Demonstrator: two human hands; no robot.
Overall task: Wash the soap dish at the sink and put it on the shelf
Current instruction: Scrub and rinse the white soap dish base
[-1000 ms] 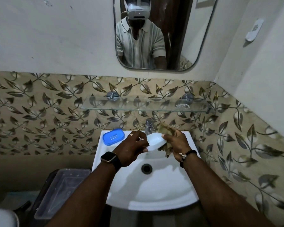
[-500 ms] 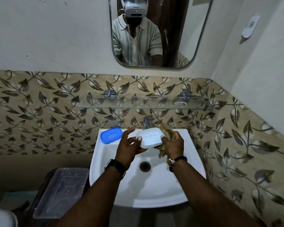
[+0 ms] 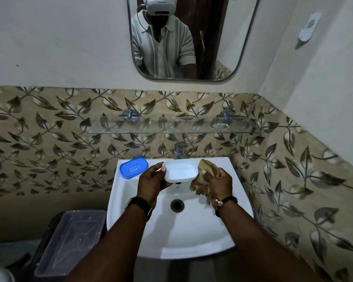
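Note:
A white soap dish tray is held level over the back of the white sink, its hollow side up. My left hand grips its left end, thumb on the rim. My right hand holds a crumpled tan cloth against the dish's right end. The blue slotted part of the soap dish lies on the sink's back left corner. A glass shelf is fixed to the tiled wall above the tap.
A mirror hangs above the shelf. A clear plastic bin stands on the floor left of the sink. The side wall with leaf tiles runs close on the right. The drain sits mid-basin.
The white dish has turned from tilted to level with its hollow facing up. My left hand shifted to grip its left end; the cloth stays at the right end.

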